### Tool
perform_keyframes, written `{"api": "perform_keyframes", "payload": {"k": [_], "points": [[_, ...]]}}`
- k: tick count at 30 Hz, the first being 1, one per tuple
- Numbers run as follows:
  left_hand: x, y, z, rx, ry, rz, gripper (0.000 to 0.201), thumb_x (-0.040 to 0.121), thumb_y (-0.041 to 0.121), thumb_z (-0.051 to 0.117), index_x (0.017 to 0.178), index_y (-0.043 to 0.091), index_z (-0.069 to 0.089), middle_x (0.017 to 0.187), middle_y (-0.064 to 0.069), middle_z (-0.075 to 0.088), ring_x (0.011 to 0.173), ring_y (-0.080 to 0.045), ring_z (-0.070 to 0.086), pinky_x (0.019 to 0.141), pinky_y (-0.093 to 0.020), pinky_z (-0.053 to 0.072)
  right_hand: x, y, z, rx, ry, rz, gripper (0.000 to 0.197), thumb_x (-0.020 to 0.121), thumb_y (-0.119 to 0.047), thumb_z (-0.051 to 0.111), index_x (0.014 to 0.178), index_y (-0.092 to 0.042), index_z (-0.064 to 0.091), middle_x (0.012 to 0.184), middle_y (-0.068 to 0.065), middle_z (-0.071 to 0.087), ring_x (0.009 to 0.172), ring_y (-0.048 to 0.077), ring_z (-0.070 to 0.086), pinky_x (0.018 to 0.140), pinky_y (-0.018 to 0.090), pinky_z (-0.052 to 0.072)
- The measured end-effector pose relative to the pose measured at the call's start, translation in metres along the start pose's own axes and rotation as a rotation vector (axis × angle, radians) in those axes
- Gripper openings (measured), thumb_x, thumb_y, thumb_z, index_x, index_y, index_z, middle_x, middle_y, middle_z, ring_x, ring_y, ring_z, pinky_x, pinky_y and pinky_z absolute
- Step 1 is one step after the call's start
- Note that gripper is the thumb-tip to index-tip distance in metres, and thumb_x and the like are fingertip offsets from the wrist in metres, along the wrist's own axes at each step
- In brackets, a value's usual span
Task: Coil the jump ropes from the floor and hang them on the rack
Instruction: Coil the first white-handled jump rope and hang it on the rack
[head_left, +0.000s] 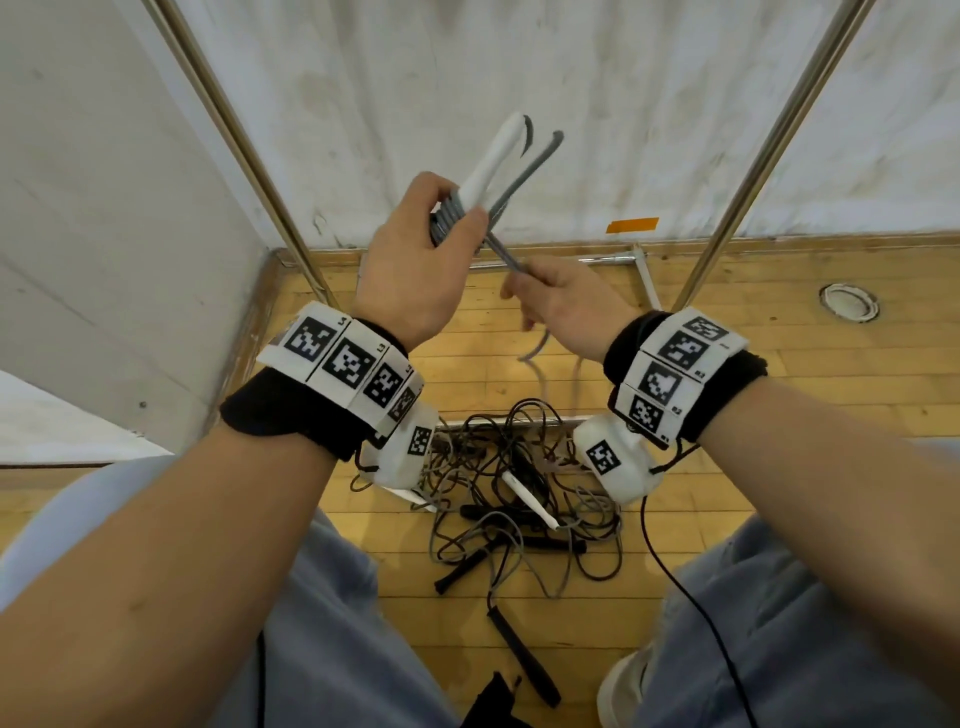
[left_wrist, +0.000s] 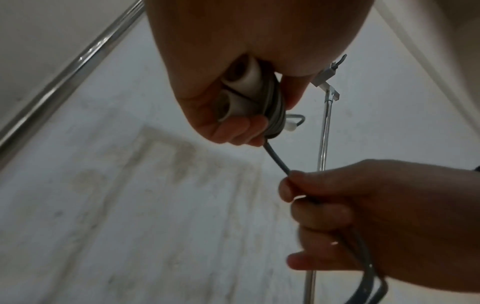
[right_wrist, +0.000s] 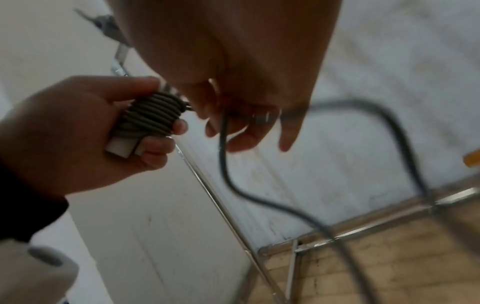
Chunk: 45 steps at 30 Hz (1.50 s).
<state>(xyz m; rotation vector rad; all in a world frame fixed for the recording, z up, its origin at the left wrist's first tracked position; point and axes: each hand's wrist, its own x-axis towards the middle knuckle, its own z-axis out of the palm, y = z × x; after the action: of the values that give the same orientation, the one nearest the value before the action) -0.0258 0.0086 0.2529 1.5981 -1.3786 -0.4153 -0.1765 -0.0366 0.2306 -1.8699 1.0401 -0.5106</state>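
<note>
bare forearms, each wrist wrapped in a black band under white panels printed with black square codes. a white camera block hangs beneath each wrist, thin black cable trailing. pale blue trousers, a white shoe at the lower right.

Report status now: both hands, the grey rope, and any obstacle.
Left hand grips white handles, grey rope wound round them. Right hand pinches the rope's free length. Tangled ropes on floor underfoot.

Two hands showed. One grey rope with two white handles was held. Four black handles lay at six o'clock; two rack poles stood.
</note>
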Motion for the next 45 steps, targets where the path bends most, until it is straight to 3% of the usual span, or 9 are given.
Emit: {"api": "perform_keyframes", "payload": {"k": [6, 12, 19, 25, 28, 34, 38, 41, 45], "points": [[0.001, -0.022, -0.001, 0.403, -0.117, 0.039, 0.035, 0.095, 0.036, 0.048, 0.127, 0.024, 0.042, 0.071, 0.012, 0.049, 0.062, -0.017, 0.051, 0.058, -0.032, 0.038, 0.003, 0.008, 0.005, -0.383, 0.09, -0.099, 0.018, 0.095, -0.027, 0.05, 0.082, -0.014, 0.054, 0.065, -0.007, 0.044, 0.063, 0.013, 0.042, 0.056, 0.028, 0.029], [-0.001, -0.035, 0.008, 0.618, -0.273, -0.01, 0.03, 0.095, 0.035, 0.053, 0.117, 0.018, 0.042, 0.081, 0.005, 0.048, 0.057, -0.009, 0.042, 0.046, -0.026, 0.028, -0.001, 0.001, -0.01, -0.755, 0.06, -0.2, 0.041, 0.097, -0.042, 0.042, 0.063, -0.019, 0.047, 0.056, -0.004, 0.044, 0.053, 0.008, 0.039, 0.047, 0.027, 0.023], [-0.003, -0.038, 0.014, 0.782, -0.455, -0.093, 0.022, 0.093, 0.034, 0.056, 0.106, 0.023, 0.043, 0.073, 0.01, 0.042, 0.061, -0.011, 0.044, 0.05, -0.028, 0.03, -0.007, -0.003, -0.019, -0.788, -0.029, -0.228, 0.018, 0.099, -0.03, 0.041, 0.084, -0.022, 0.048, 0.068, -0.005, 0.044, 0.061, 0.014, 0.04, 0.05, 0.026, 0.022], [-0.009, -0.027, 0.026, 0.841, -0.54, 0.119, 0.032, 0.082, 0.062, 0.055, 0.081, 0.03, 0.049, 0.071, 0.011, 0.055, 0.063, -0.012, 0.051, 0.052, -0.028, 0.035, -0.002, -0.006, -0.029, -0.667, 0.098, -0.314, 0.031, 0.098, -0.032, 0.042, 0.1, -0.014, 0.067, 0.086, 0.0, 0.059, 0.08, 0.016, 0.047, 0.068, 0.028, 0.03], [-0.011, -0.023, 0.026, 0.786, -0.495, 0.177, 0.038, 0.083, 0.063, 0.054, 0.069, 0.028, 0.049, 0.06, 0.009, 0.051, 0.056, -0.009, 0.049, 0.048, -0.027, 0.033, 0.002, -0.003, -0.038, -0.613, 0.171, -0.309, 0.03, 0.093, -0.041, 0.05, 0.091, -0.017, 0.069, 0.083, -0.003, 0.061, 0.078, 0.016, 0.052, 0.068, 0.03, 0.037], [-0.012, -0.014, 0.013, 0.465, -0.577, 0.183, 0.028, 0.083, 0.05, 0.058, 0.088, 0.023, 0.065, 0.065, 0.007, 0.055, 0.063, -0.012, 0.052, 0.058, -0.032, 0.04, 0.003, 0.011, -0.057, -0.23, 0.171, -0.063, 0.025, 0.075, -0.046, 0.071, 0.063, -0.026, 0.064, 0.065, 0.001, 0.057, 0.057, 0.011, 0.048, 0.053, 0.023, 0.037], [-0.012, -0.002, 0.005, 0.193, -0.546, 0.116, 0.028, 0.078, 0.046, 0.059, 0.09, 0.022, 0.067, 0.062, 0.006, 0.057, 0.054, -0.009, 0.051, 0.055, -0.033, 0.042, 0.003, 0.013, -0.059, -0.02, 0.126, -0.039, 0.013, 0.081, -0.036, 0.068, 0.07, -0.029, 0.068, 0.063, -0.009, 0.058, 0.054, 0.003, 0.048, 0.053, 0.014, 0.037], [-0.015, 0.007, 0.005, -0.004, -0.475, 0.064, 0.034, 0.078, 0.041, 0.061, 0.095, 0.012, 0.066, 0.076, -0.013, 0.066, 0.061, -0.027, 0.058, 0.056, -0.044, 0.048, 0.003, 0.014, -0.051, 0.145, 0.056, -0.005, 0.026, 0.092, -0.007, 0.054, 0.072, -0.021, 0.063, 0.059, -0.005, 0.052, 0.048, 0.009, 0.041, 0.045, 0.017, 0.032], [-0.013, 0.013, 0.005, -0.159, -0.353, -0.044, 0.021, 0.083, 0.034, 0.06, 0.087, 0.014, 0.056, 0.073, -0.013, 0.065, 0.049, -0.019, 0.055, 0.044, -0.031, 0.043, 0.001, 0.011, -0.025, 0.191, -0.061, 0.033, 0.036, 0.097, -0.027, 0.046, 0.063, -0.017, 0.051, 0.048, -0.008, 0.043, 0.041, 0.01, 0.03, 0.042, 0.022, 0.026]]}}
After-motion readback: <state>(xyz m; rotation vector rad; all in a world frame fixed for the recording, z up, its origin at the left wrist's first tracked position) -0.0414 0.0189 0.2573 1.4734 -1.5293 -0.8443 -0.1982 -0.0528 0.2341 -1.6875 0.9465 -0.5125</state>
